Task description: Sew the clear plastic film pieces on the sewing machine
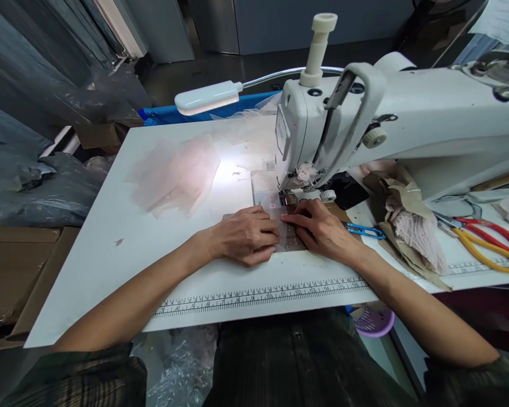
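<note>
White desk (106, 277), head view: sheer cloth (282, 236) lies between the hands, near side of the sewing machine's (296, 133) needle. Left hand (249, 236) rests curled at its left; right hand (320, 230) bends over its right; whether either's fingers grip, I cannot tell. Best keep it flat, fingertips clear of the needle. Ruler (254, 297) numerals like 10 read; no brand does.

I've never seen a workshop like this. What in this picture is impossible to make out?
All in the head view:
Whatever lies under the left hand: hidden by that hand.
Sewing machine, far right end: cut off by the right edge.
Whether its needle is down: too small among the metal parts.
Some numbers on the measuring scale: hidden by the right forearm.
Part of the purple basket: hidden by the table.
Folds of the pink tulle: blurred.
</note>
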`<state>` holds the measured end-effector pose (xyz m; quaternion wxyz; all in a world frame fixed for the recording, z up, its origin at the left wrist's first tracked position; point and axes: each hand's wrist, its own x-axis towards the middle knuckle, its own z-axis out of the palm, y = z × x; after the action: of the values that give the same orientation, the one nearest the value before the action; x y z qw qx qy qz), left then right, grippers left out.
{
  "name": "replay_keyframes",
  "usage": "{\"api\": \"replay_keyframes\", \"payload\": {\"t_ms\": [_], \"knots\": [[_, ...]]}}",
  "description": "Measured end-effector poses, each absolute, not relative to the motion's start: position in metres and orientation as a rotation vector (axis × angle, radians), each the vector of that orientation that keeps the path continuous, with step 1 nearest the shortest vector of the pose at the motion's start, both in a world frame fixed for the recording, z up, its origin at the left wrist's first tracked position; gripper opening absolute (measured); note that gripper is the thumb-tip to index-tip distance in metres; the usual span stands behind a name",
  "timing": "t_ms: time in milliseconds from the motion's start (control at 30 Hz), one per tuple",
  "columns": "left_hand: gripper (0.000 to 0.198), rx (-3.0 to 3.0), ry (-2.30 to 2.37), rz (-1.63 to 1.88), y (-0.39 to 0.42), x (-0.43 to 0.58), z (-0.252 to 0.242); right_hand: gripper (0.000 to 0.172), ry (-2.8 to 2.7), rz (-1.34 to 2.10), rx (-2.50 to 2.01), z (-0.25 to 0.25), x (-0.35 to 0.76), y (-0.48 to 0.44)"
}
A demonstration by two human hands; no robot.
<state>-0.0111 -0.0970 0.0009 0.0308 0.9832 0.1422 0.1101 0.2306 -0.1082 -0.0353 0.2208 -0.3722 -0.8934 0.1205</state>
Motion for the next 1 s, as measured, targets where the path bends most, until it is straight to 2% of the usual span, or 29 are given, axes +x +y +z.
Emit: {"api": "replay_keyframes", "payload": {"t_ms": [567, 767, 1000], "knots": [[0.034, 3.012, 0.555, 0.219, -0.0997, -0.0095, 0.0025, 0.035, -2.481, 0.239, -1.172, -0.0339, 0.2225, -0.1059], [0.035, 3.044, 0.636, 0.214, -0.1025, -0.0069, 0.0024, 0.037, -2.485, 0.330, -1.082, -0.0327, 0.2281, -0.1085], [0.035, 3.100, 0.732, 0.276, -0.1017, -0.0042, -0.0064, 0.034, -2.506, 0.227, -1.170, -0.0316, 0.2226, -0.1069]]}}
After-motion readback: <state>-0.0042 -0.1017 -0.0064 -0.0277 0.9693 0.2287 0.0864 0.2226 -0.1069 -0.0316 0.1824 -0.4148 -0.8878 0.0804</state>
